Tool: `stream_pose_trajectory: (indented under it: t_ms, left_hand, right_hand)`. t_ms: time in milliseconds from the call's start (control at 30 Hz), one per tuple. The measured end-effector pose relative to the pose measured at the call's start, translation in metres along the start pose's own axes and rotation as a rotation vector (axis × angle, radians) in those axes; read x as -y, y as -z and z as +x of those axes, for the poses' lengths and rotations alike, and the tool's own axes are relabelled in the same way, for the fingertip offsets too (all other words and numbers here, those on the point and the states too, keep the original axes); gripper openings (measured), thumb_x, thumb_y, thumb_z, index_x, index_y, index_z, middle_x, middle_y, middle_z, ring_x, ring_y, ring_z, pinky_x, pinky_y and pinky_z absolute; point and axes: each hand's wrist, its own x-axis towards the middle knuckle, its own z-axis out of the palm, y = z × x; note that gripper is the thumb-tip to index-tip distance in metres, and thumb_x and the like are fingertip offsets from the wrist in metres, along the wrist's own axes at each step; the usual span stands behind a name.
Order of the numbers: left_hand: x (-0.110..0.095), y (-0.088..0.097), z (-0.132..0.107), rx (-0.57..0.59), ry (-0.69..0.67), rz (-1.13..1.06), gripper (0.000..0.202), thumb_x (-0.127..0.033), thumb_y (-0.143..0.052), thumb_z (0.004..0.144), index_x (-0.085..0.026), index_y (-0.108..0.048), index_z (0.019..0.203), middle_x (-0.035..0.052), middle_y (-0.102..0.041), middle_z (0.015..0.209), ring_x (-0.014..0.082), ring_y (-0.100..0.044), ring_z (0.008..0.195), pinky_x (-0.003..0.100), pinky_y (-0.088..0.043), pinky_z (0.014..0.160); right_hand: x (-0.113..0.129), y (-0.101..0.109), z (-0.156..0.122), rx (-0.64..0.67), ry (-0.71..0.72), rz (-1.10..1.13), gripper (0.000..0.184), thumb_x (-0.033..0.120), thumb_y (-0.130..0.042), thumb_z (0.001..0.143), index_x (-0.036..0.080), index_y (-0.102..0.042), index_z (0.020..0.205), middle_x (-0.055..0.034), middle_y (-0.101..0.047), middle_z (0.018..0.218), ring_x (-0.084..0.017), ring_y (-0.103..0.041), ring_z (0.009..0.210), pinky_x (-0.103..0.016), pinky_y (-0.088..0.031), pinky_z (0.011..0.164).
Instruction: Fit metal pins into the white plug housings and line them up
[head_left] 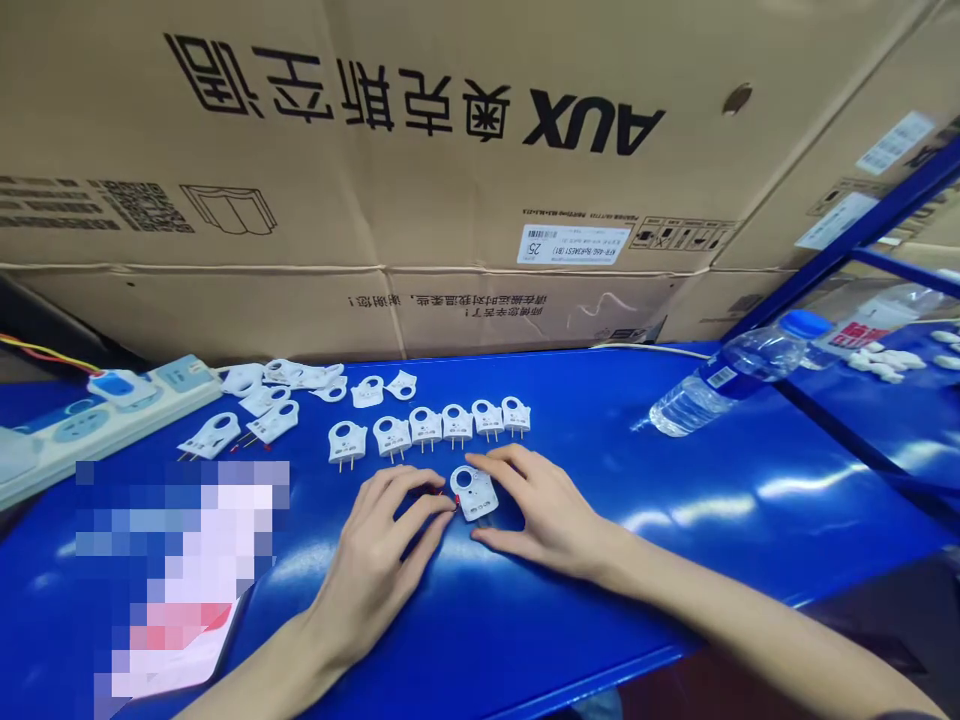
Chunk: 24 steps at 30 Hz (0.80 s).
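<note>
A white plug casing (478,497) with a round hole lies on the blue table between my hands. My right hand (536,510) is curled around its right side, index finger at the top edge and thumb at the bottom edge. At the casing's left edge, my left hand (394,550) has thumb and index finger pinched on a small red piece (457,502), whose exact kind I cannot make out. Behind them stands a row of several similar white plugs (426,428), metal pins towards me.
More white casings (274,420) lie loosely at the back left by a power strip (82,430). A phone (187,640), partly blurred out, rests at the front left. A water bottle (731,375) leans at the right by a blue rack post. Large cartons (450,220) stand behind.
</note>
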Motion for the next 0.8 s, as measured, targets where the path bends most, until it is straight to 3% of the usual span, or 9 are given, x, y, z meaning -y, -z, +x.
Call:
stream_pose_trajectory:
  t_ms: [167, 467, 700, 800]
  left_hand:
    - [-0.006, 0.002, 0.003, -0.105, -0.034, -0.077, 0.015, -0.014, -0.064, 0.097, -0.025, -0.071, 0.105, 0.0035, -0.066, 0.106, 0.0192, -0.060, 0.102, 0.036, -0.055, 0.090]
    - [-0.010, 0.003, 0.002, -0.089, 0.004, -0.077, 0.013, -0.016, -0.063, 0.097, -0.024, -0.070, 0.104, 0.0023, -0.065, 0.091, 0.0181, -0.060, 0.088, 0.034, -0.052, 0.080]
    - [-0.015, 0.004, 0.003, -0.061, 0.046, -0.198, 0.007, -0.018, -0.062, 0.098, -0.023, -0.066, 0.094, -0.0002, -0.065, 0.081, 0.0155, -0.058, 0.077, 0.033, -0.047, 0.071]
    - [-0.016, 0.004, 0.003, -0.067, 0.085, -0.255, 0.013, -0.020, -0.063, 0.097, -0.022, -0.059, 0.085, -0.0023, -0.059, 0.074, 0.0142, -0.055, 0.071, 0.031, -0.046, 0.069]
  right_hand:
    - [0.007, -0.010, -0.007, -0.072, 0.067, 0.000, 0.063, 0.041, -0.069, 0.096, 0.022, -0.046, 0.151, -0.0136, -0.060, 0.131, -0.023, -0.070, 0.103, -0.038, -0.063, 0.086]
    - [0.010, -0.010, -0.008, -0.166, 0.121, 0.050, 0.054, 0.031, -0.062, 0.101, 0.026, -0.045, 0.152, -0.0116, -0.060, 0.129, -0.019, -0.071, 0.103, -0.031, -0.065, 0.082]
    - [0.013, -0.011, -0.008, -0.207, 0.139, 0.084, 0.055, 0.020, -0.061, 0.095, 0.026, -0.049, 0.148, -0.0105, -0.061, 0.128, -0.017, -0.071, 0.099, -0.028, -0.065, 0.075]
    - [0.014, -0.012, -0.008, -0.242, 0.157, 0.097, 0.055, 0.020, -0.062, 0.093, 0.026, -0.050, 0.147, -0.0107, -0.061, 0.128, -0.018, -0.071, 0.100, -0.029, -0.065, 0.076]
